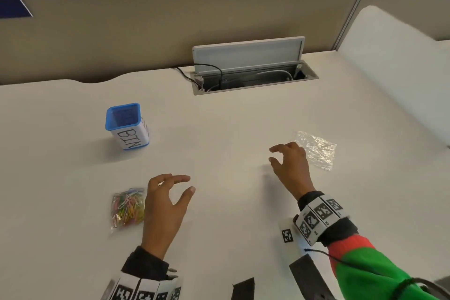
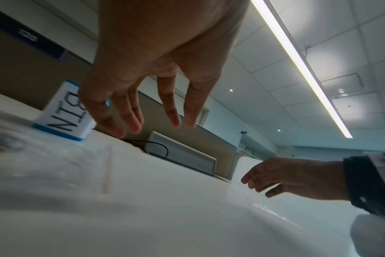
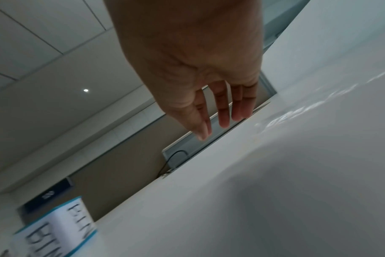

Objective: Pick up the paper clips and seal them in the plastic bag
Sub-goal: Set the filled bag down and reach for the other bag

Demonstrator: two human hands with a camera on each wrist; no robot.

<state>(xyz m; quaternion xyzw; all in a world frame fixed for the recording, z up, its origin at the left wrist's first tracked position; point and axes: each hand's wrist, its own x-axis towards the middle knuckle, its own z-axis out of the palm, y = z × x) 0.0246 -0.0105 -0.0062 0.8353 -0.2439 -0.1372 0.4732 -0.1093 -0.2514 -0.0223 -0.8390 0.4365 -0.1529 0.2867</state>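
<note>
A small clear bag full of coloured paper clips [image 1: 127, 207] lies on the white desk [image 1: 219, 238] just left of my left hand [image 1: 170, 192]. That hand hovers with relaxed fingers and holds nothing; in the left wrist view its fingers [image 2: 132, 120] hang straight above the desk. An empty crinkled plastic bag [image 1: 317, 150] lies at the right, just behind my right hand [image 1: 287, 161]. My right hand is loosely curled over the desk and empty, and its fingers [image 3: 222, 114] point down in the right wrist view.
A blue pen holder labelled BIN [image 1: 126, 125] stands at the back left. An open cable hatch [image 1: 250, 73] with black wires sits at the desk's far edge, before a beige partition [image 1: 146, 31]. A second desk [image 1: 401, 61] adjoins on the right.
</note>
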